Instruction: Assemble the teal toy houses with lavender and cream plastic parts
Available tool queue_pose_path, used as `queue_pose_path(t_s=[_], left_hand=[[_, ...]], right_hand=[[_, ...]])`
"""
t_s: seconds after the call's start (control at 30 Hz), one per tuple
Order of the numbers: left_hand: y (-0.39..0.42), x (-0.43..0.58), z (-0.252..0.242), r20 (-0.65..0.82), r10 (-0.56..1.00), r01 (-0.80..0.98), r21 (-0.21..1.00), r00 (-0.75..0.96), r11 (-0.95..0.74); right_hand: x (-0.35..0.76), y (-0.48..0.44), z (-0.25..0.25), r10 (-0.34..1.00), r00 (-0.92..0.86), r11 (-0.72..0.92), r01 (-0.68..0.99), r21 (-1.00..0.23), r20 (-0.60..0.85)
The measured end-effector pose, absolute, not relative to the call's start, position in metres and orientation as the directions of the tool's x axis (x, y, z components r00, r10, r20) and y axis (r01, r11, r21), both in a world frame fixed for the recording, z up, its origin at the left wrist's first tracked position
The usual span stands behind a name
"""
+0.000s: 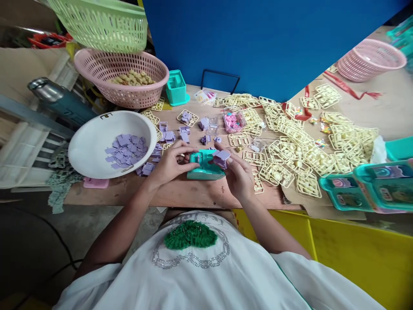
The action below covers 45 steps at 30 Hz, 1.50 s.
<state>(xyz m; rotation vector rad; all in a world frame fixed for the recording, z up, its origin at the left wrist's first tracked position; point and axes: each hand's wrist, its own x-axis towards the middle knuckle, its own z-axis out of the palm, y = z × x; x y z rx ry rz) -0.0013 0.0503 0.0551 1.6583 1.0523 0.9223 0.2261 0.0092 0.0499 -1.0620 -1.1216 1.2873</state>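
Observation:
A teal plastic toy body (205, 168) rests on the wooden table (180, 193) right in front of me. My left hand (172, 163) is curled around its left end, fingers closed on it. My right hand (237, 172) pinches a small purple plastic piece (222, 157) against the toy's right side. A white bowl (97, 142) with several flat purple pieces (126, 150) stands to the left of my left hand. More loose purple parts (167, 135) lie just behind the toy.
Cream plastic part frames (290, 150) cover the table's right half. A pink basket (122, 79) of cream pieces sits back left under a green basket (103, 21). A small pink-filled clear box (234, 120), finished teal toys (368, 185) at right, blue wall behind.

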Motion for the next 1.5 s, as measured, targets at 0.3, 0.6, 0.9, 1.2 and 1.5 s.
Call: queue_pose_path(t_s=[0.3, 0.6, 0.9, 1.2, 1.5], left_hand=[[0.024, 0.004, 0.033, 0.190, 0.919, 0.261, 0.921, 0.346, -0.289], [0.008, 0.017, 0.019, 0.292, 0.901, 0.180, 0.915, 0.319, -0.361], [0.009, 0.014, 0.013, 0.253, 0.916, 0.189, 0.928, 0.312, -0.321], [0.011, 0.014, 0.011, 0.261, 0.908, 0.178, 0.927, 0.327, -0.331], [0.014, 0.012, 0.022, 0.204, 0.912, 0.184, 0.942, 0.356, -0.282]], right_hand=[[0.246, 0.009, 0.069, 0.947, -0.079, 0.318, 0.107, -0.942, 0.310], [0.242, 0.015, 0.070, 0.753, -0.363, 0.655, 0.339, -0.675, 0.549], [0.237, 0.022, 0.062, 0.729, -0.436, 0.680, 0.366, -0.636, 0.528], [0.229, 0.023, 0.058, 0.763, -0.434, 0.635, 0.368, -0.680, 0.478], [0.247, 0.032, 0.065, 0.620, -0.626, 0.771, 0.376, -0.514, 0.473]])
